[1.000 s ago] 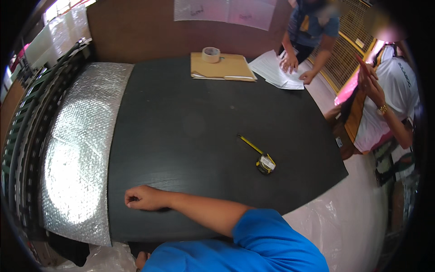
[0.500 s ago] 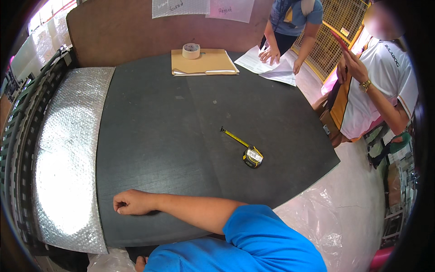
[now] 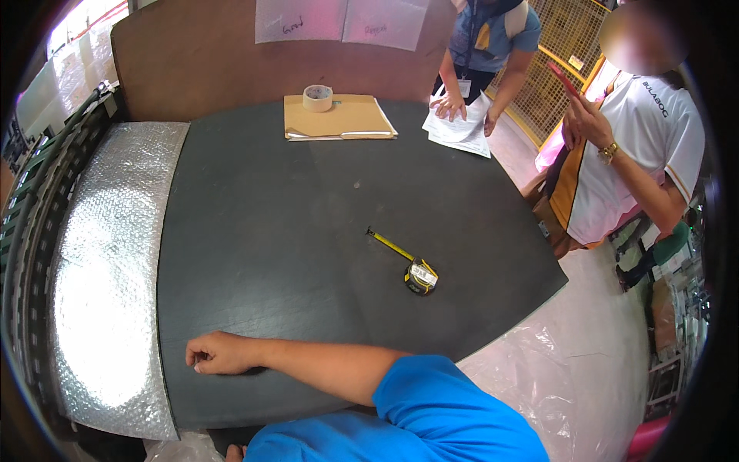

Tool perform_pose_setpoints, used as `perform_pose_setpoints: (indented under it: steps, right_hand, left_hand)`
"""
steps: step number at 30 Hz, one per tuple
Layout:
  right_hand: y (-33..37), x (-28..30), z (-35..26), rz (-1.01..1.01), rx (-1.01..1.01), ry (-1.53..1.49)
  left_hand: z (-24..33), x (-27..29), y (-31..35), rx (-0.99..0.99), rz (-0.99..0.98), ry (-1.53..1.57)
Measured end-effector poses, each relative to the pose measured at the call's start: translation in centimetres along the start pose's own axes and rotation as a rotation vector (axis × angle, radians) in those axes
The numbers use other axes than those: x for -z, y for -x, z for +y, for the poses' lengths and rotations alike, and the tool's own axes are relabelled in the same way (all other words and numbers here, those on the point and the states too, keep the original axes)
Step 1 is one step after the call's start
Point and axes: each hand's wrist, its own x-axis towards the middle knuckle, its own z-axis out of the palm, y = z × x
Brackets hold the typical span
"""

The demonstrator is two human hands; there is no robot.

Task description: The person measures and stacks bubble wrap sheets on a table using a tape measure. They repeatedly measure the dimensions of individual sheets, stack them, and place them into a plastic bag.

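My right hand (image 3: 223,353) rests on the dark tabletop (image 3: 262,254) near its left edge, forearm laid across the near side. Its fingers are loosely curled, and I see nothing in them. Just a bit of my left hand (image 3: 235,453) shows at the lower edge; its fingers are mostly hidden. Farther up the table, right of centre, lies a black and yellow tape measure (image 3: 421,276) with a short length of yellow blade (image 3: 391,244) drawn out. Neither hand touches it.
Bubble wrap (image 3: 115,269) covers a strip beside the table's left edge. At the back, a tape roll (image 3: 317,98) sits on brown folders (image 3: 342,123). One person's hand presses on papers (image 3: 462,131) at the far right corner. Another person (image 3: 631,154) stands right, holding a red device (image 3: 563,79).
The view has shifted slightly, so the table things appear lower. The person at the far corner has drawn the papers together. My right hand stays in nearly the same place, fingers slightly looser.
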Motion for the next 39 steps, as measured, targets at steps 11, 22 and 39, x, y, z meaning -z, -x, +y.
perform_pose_setpoints:
  steps: [11,22,39]
  right_hand:
    - [0.0,0.0,-0.2,-0.003,-0.013,-0.012]
    - [0.0,0.3,-0.8,-0.058,-0.065,-0.048]
    - [0.1,0.3,-1.1,-0.069,-0.074,-0.025]
  left_hand:
    - [-0.2,-0.3,-1.1,-0.022,-0.036,-0.003]
    - [-0.1,-1.6,-1.9,-0.025,-0.052,0.001]
    - [-0.2,-1.3,-1.9,-0.011,-0.074,-0.002]
